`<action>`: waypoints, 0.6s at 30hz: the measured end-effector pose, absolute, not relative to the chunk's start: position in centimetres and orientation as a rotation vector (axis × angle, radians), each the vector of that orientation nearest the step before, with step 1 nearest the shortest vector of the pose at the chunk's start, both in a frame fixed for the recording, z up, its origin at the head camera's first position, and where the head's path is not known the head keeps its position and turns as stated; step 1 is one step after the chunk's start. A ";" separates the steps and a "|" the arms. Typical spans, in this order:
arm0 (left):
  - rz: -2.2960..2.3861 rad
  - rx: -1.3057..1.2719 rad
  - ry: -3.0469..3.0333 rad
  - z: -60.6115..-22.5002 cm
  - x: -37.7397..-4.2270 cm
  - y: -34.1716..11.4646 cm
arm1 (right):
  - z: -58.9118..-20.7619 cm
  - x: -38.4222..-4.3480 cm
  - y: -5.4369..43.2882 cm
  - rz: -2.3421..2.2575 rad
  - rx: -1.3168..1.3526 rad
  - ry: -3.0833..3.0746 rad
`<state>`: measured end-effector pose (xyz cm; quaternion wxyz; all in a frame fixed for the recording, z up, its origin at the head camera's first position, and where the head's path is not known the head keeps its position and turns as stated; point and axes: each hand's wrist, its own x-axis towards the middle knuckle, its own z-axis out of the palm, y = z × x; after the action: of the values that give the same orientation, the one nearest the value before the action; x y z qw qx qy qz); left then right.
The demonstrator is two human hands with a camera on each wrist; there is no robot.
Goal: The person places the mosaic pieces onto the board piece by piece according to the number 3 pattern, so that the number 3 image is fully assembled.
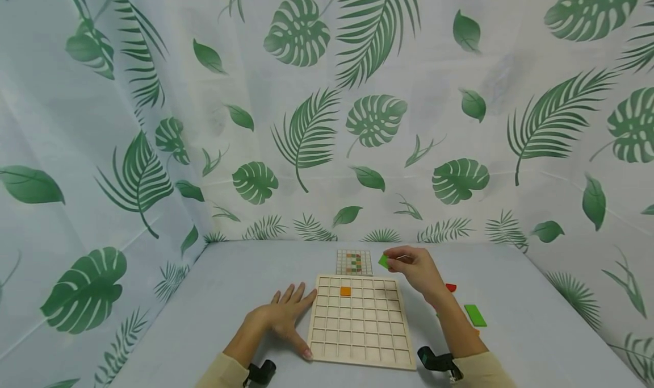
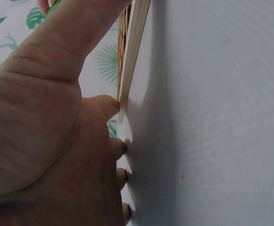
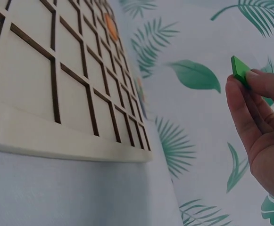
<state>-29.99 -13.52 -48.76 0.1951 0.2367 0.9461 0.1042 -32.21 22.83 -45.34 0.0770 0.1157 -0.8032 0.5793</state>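
Leftmost, we see the left hand (image 1: pixel 288 318) spread on the table (image 1: pixel 235 297), fingers fanned apart, the index fingertip against the side of the board (image 1: pixel 359 320) and the thumb reaching toward its near left corner. Next to it lies that board, pale wood, cut into rows of squares by dark grooves, turned slightly; an orange tile (image 1: pixel 345 291) sits in one square near the far edge, left of the middle. Just past that edge we find a small card (image 1: pixel 354 262) with a coloured grid. Right of the card, raised beyond the board, is a green tile (image 3: pixel 239 70), pinched between thumb and fingers of the right hand (image 1: pixel 414 267), whose forearm slants up and leftward from the lower right. We see a bright, flat, thin piece with crisp edges; in the right wrist view it stands tilted, a corner pointing up, and with the fingers over part of it we cannot tell a long axis. Farther right lie a red piece (image 1: pixel 451 287) and a green slab (image 1: pixel 476 315), its longer sides running away from us, leaning left.
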 end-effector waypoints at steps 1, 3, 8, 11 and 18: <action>0.292 0.664 2.652 -48.8 -30.0 -13.5 | -45.4 -32.3 22.7 1.747 0.352 -2.406; 0.297 0.666 2.651 -48.8 -30.0 -13.5 | -45.6 -32.3 22.3 1.764 0.359 -2.404; 0.299 0.662 2.649 -48.8 -30.0 -13.5 | -45.8 -32.3 21.3 1.798 0.336 -2.424; 0.300 0.663 2.649 -48.9 -30.0 -13.6 | -46.0 -32.4 20.7 1.842 0.326 -2.434; 0.299 0.662 2.651 -49.0 -30.2 -13.5 | -46.2 -32.7 19.2 1.861 0.362 -2.433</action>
<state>-30.20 -13.52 -49.00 0.1953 0.2364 0.9458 0.1067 -32.71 19.17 -46.19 0.0284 0.1174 -0.7884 0.6032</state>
